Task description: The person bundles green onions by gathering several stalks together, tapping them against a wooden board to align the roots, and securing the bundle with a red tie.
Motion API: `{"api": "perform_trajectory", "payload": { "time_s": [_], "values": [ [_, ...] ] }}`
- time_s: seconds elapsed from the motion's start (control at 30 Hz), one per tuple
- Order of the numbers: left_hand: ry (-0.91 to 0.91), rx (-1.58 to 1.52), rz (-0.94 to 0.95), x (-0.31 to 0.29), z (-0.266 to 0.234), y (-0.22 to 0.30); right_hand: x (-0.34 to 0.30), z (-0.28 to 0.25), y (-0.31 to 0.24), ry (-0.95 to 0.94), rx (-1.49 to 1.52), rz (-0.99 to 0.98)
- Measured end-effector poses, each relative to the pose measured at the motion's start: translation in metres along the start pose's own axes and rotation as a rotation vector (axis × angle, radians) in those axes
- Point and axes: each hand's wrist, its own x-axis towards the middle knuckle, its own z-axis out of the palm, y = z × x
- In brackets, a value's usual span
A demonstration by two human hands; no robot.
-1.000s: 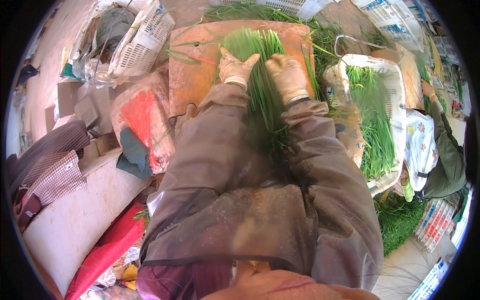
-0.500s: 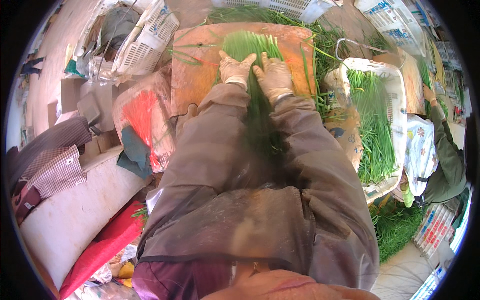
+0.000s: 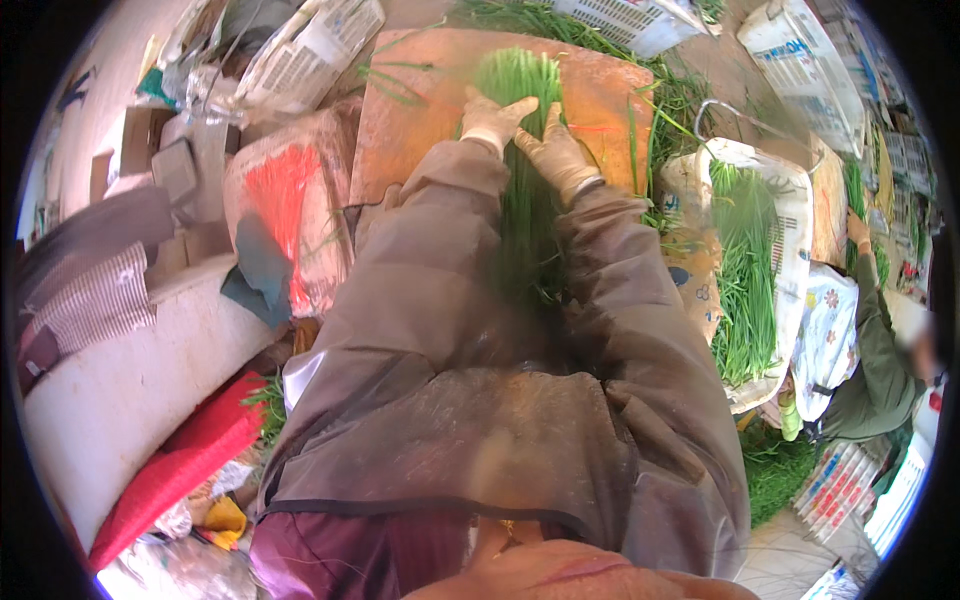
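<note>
A bunch of long green chives (image 3: 518,75) lies on a worn orange-brown board (image 3: 415,140), its stalks trailing toward me between my forearms. My left hand (image 3: 492,120), in a pale glove, presses against the bunch's left side with the thumb over the top. On the other side my right hand (image 3: 562,162), gloved alike, holds it with thumb and fingers, a little nearer to me. A thin red tie (image 3: 600,128) shows on the board beside the right hand. The lower ends of the bunch are blurred and dark.
A white basket (image 3: 795,240) of chives stands to the right. Red tie strips (image 3: 285,200) lie on a block at the left. White crates (image 3: 310,60) stand farther off, and loose greens (image 3: 685,120) lie beside the board. A co-worker's arm (image 3: 872,290) reaches in at far right.
The bunch looks narrower, squeezed between my hands. My fingers have moved from lying spread over it to its sides. The whole view has shifted slightly.
</note>
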Motion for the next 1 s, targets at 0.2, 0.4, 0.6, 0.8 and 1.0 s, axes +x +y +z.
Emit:
{"api": "perform_trajectory", "payload": {
  "time_s": [0.2,0.4,0.6,0.8,1.0],
  "values": [
    [-0.095,0.062,-0.055,-0.015,-0.013,0.021,0.003,0.016,-0.01,0.04,-0.147,0.137],
    [0.178,0.234,0.164,-0.053,-0.028,0.0,-0.002,0.046,-0.016,0.332,-0.213,0.23],
    [-0.223,-0.481,-0.01,-0.05,-0.024,-0.011,0.005,0.024,-0.009,0.096,-0.163,0.209],
    [-0.388,-0.279,0.065,-0.022,-0.015,-0.03,0.006,0.027,-0.018,0.053,-0.085,0.263],
    [-0.553,0.52,0.18,-0.015,-0.051,-0.006,-0.008,0.053,-0.038,0.359,-0.216,0.32]
  ]
}}
